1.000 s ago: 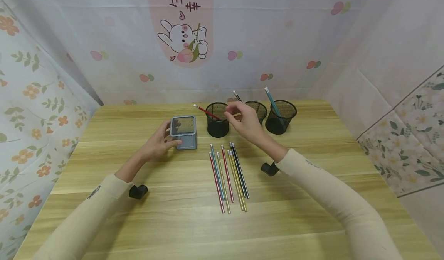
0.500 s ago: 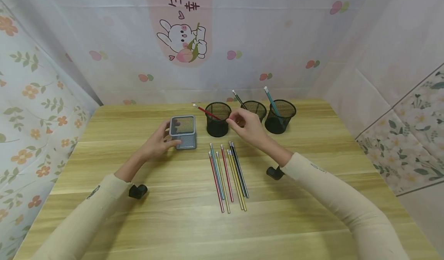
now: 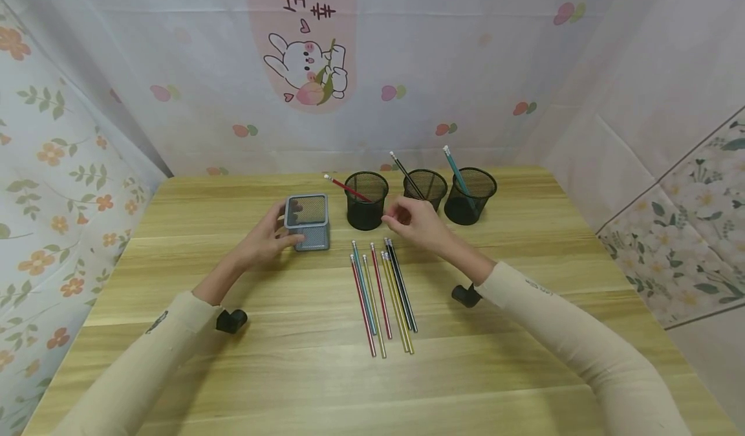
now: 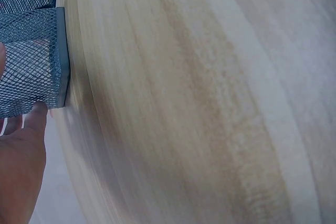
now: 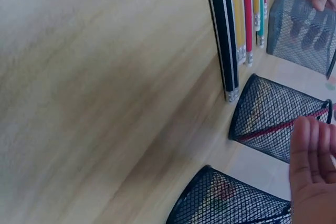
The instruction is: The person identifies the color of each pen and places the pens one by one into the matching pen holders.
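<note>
My left hand (image 3: 264, 239) holds a square grey mesh pen holder (image 3: 314, 238), thumb on its front and fingers around its left and back. My right hand (image 3: 421, 226) hovers in front of the middle round black mesh pen cup (image 3: 435, 198), fingers loosely bent and nothing between them. A black pencil (image 3: 399, 163) leans in that cup. In the left cup (image 3: 365, 218) stands a red pencil (image 3: 340, 185), and a blue pencil (image 3: 452, 161) is in the right cup (image 3: 464, 212). Several pencils lie side by side in front, including red (image 3: 381, 292) and black (image 3: 403, 287).
The wooden table (image 3: 291, 371) runs back to a printed cloth (image 3: 419, 54). A floral cloth (image 3: 52, 184) hangs along the left side. Black camera mounts (image 3: 231, 321) sit below the wrists, close over the tabletop.
My right hand has moved down and slightly right, away from the black pencil, baring more of the middle cup. The left hand and the pen holder stay in place.
</note>
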Tool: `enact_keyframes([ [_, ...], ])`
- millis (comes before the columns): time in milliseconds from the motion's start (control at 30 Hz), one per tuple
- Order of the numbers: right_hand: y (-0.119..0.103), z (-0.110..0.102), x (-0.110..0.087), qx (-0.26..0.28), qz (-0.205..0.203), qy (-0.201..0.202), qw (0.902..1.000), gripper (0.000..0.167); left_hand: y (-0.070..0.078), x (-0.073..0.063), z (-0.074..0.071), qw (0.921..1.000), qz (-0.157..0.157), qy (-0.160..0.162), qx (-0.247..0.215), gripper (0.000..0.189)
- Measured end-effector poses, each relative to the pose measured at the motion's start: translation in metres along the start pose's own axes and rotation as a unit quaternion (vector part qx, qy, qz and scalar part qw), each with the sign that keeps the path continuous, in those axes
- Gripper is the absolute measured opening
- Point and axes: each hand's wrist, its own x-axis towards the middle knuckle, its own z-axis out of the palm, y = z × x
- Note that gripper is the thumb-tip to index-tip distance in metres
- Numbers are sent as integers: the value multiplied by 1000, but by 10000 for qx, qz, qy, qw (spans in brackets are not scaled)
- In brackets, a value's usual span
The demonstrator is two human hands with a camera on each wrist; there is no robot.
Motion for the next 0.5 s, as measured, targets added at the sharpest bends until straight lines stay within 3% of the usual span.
enact_keyframes([
  [200,1,-1,-3,-562,801,-555,9937,10,1,0,1,10000,-44,16,3,71],
  [500,-2,-1,-9,-833,1716,-1624,9681,17,1,0,2,10000,-21,36,-42,70],
])
